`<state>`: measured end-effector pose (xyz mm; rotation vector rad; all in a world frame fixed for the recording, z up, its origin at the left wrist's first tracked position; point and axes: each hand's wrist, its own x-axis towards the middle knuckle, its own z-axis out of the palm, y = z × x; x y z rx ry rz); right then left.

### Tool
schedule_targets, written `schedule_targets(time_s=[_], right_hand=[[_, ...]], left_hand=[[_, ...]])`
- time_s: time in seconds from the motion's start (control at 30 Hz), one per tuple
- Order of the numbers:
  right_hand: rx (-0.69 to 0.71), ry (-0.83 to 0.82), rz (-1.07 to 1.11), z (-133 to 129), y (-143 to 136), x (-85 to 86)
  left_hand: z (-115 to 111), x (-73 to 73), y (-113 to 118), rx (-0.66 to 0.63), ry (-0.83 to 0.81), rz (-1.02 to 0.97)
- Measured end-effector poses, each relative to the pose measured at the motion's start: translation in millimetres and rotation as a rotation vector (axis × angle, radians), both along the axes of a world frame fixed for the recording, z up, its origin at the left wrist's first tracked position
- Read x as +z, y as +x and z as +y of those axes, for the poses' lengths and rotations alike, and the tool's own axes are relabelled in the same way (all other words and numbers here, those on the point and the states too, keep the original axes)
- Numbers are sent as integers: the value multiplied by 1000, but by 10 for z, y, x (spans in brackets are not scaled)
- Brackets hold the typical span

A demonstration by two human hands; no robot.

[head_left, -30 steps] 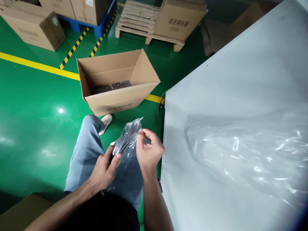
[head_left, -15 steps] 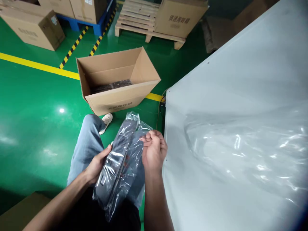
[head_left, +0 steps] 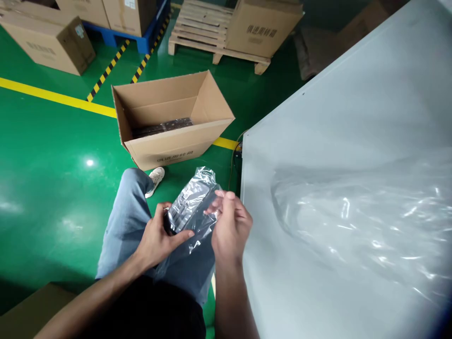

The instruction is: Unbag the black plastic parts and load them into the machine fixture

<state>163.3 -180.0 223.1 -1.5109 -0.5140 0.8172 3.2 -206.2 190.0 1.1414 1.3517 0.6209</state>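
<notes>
A dark, long part in a clear plastic bag [head_left: 190, 200] is held over my lap, tilted, its upper end pointing away from me. My left hand [head_left: 158, 238] grips it from the left, with the thumb lying across the near side of the bag. At the bag's right side, my right hand [head_left: 231, 226] has its fingers curled in against the loose film and seems to pinch it. The lower portion of the part is hidden by my left hand.
An open cardboard box [head_left: 176, 141] with dark bagged pieces inside stands on the green floor ahead. To the right is a pale grey table [head_left: 268, 282] bearing a clear plastic sheet or bag [head_left: 353, 221]. Farther off are a wooden pallet [head_left: 201, 28] and more cartons [head_left: 52, 42].
The bagged part has been turned and tilted, so it looks shorter and its broad dark face no longer shows. My left hand has shifted right, its thumb now across the bag.
</notes>
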Motion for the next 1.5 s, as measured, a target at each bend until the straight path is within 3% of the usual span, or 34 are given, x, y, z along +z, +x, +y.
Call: schedule_targets(time_s=[0.13, 0.33, 0.5, 0.63, 0.77, 0.87, 1.0, 1.1, 1.2, 1.37, 1.5], right_hand=[[-60, -20, 125, 12, 56, 43], [-143, 0, 182, 24, 191, -5], [-88, 15, 210, 24, 282, -69], [-74, 24, 224, 59, 307, -91], [-25, -4, 152, 4, 177, -143], [209, -114, 111, -183, -111, -258], [523, -221, 58, -495, -536, -431], [527, -239, -27, -612, -646, -485], [516, -263, -7, -624, -573, -459], [581, -266, 156, -594, -394, -358], [572, -236, 147, -589, -400, -361]], left_hand=[[-5, 7, -32, 2, 21, 12], [16, 109, -108, 18, -32, -173], [43, 139, -216, 51, -293, -377], [107, 102, -240, 130, -458, -417], [230, 96, -210, 184, -230, -326], [320, 113, -163, 209, -12, -267], [365, 109, -98, 323, 187, -29], [374, 76, -93, 354, 249, 84], [416, 50, -143, 375, 232, 120], [535, 50, -272, 352, 214, -4], [566, 45, -289, 388, 261, -28]])
